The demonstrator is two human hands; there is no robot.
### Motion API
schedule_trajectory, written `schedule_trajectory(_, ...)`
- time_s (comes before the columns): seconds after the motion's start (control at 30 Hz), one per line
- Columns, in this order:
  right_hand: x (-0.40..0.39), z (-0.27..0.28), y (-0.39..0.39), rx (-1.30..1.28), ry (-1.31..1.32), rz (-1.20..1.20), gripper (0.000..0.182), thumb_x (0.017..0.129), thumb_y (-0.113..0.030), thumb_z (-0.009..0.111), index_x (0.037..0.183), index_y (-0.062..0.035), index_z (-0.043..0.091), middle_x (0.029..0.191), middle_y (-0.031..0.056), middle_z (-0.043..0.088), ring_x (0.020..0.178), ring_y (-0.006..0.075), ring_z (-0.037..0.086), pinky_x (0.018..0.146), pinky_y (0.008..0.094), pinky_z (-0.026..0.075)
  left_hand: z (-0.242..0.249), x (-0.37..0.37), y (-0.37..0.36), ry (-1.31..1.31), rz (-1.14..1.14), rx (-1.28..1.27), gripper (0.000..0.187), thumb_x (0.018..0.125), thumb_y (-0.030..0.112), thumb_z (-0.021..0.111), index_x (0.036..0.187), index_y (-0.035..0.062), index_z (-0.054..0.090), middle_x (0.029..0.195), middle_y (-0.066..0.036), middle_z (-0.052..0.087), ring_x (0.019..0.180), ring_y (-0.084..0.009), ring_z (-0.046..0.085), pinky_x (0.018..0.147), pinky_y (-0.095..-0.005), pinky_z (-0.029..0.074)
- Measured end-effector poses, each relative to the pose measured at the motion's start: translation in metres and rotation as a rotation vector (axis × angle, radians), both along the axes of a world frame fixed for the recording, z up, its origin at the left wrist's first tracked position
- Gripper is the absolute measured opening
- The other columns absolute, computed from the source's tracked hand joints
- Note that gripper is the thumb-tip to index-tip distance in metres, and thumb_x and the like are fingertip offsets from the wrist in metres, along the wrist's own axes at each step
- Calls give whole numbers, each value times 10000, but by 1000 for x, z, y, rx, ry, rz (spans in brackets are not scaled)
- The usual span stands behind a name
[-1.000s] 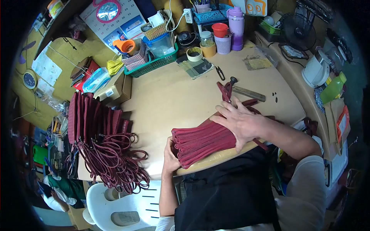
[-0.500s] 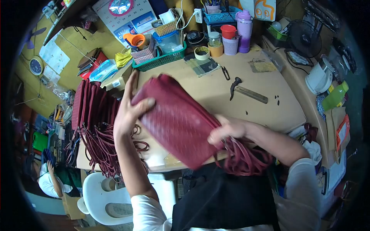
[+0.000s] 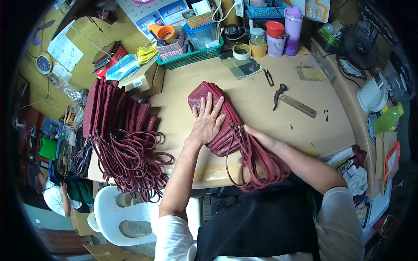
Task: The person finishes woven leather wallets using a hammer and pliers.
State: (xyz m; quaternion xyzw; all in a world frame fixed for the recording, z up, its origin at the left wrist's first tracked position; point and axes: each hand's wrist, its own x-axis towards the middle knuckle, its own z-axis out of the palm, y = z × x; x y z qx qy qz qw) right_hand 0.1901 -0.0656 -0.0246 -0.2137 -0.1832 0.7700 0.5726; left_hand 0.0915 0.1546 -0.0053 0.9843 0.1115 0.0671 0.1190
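A bundle of dark red woven-pattern pouches (image 3: 226, 113) rests on the table, layered together. My left hand (image 3: 208, 119) lies flat on top of it with fingers spread. At the bundle's strap end is my right hand (image 3: 262, 138), touching its right side; its fingers are mostly hidden behind the straps and pouches, so its grip cannot be made out. Thin red straps (image 3: 265, 169) spill from that end toward the black apron. To the left stands a larger row of similar red pouches (image 3: 115, 108), with looped straps (image 3: 135, 161) hanging over the table's front edge.
A hammer (image 3: 296, 105) and small snips (image 3: 268, 78) lie right of the bundle. A tape roll (image 3: 241, 51), green basket (image 3: 191, 58) and purple bottle (image 3: 292, 32) line the back. A white chair (image 3: 126, 217) stands front left. Another person (image 3: 56, 198) is at far left.
The bundle has come down from a tilted, lifted position onto the table. My left hand has gone from gripping its far end to lying flat on it. The view has shifted slightly.
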Motion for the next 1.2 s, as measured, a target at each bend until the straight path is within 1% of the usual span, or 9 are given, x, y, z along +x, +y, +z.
schedule_trajectory(0.2,-65,18,-82,-348,-374,-127,478,919,-389,638,1191,-2,572,943,83,691,848,230,674,731,306,538,6,-8,-7,11,-51,18,591,995,464,366,1534,271,220,1601,-173,94,1461,-418,116,1125,-657,90)
schedule_trajectory(0.33,1,38,-143,-77,-1409,682,504,897,-365,674,1187,34,572,1018,150,683,981,261,661,808,372,512,18,-9,-14,89,-84,106,587,997,425,383,1538,266,218,1609,-155,78,1469,-411,83,1105,-688,33)
schedule_trajectory(0.4,15,104,-139,-310,-1967,488,591,867,-389,694,1305,-31,521,1091,181,670,1022,274,653,858,387,506,19,-9,-15,94,-87,127,595,991,434,390,1536,263,223,1610,-141,85,1468,-411,85,1105,-695,40)
schedule_trajectory(0.47,28,99,-113,-131,-1851,-329,599,881,-364,671,1345,-33,485,1210,186,624,1118,293,615,917,396,492,31,-8,-19,133,-60,94,608,982,474,382,1529,247,244,1606,-139,113,1466,-405,103,1098,-708,52)
schedule_trajectory(0.5,30,97,-77,-27,-1467,-466,545,917,-319,619,1355,-32,467,1330,195,536,1223,323,539,1001,398,444,38,-8,-22,174,-32,60,628,972,513,373,1522,231,264,1601,-137,140,1465,-400,121,1091,-721,64)
schedule_trajectory(0.67,38,61,123,397,-2253,-880,586,976,-410,486,1388,2,426,1441,217,419,1374,348,354,1143,399,271,44,-3,-59,198,111,18,680,969,558,338,1514,157,277,1594,-144,152,1451,-432,128,1062,-757,73)
schedule_trajectory(0.8,86,13,190,297,-1459,-390,603,1025,-438,388,1436,3,363,1482,182,393,1391,277,354,1137,337,280,9,-15,-54,41,170,-52,677,978,526,342,1542,187,183,1603,-157,112,1447,-453,125,1058,-743,69)
schedule_trajectory(0.93,103,-1,166,-155,-811,-852,500,1030,-370,402,1340,17,472,1329,163,555,1234,253,531,1050,402,406,-1,-25,-52,-91,125,-50,709,941,509,440,1533,181,227,1594,-154,160,1444,-440,152,1050,-750,79)
schedule_trajectory(1.2,103,-39,140,5,-729,-829,351,917,-201,671,1200,-2,615,1130,83,664,1003,160,641,890,307,507,5,-24,-56,-67,136,-114,693,962,502,414,1542,185,206,1602,-168,116,1459,-428,111,1087,-695,7)
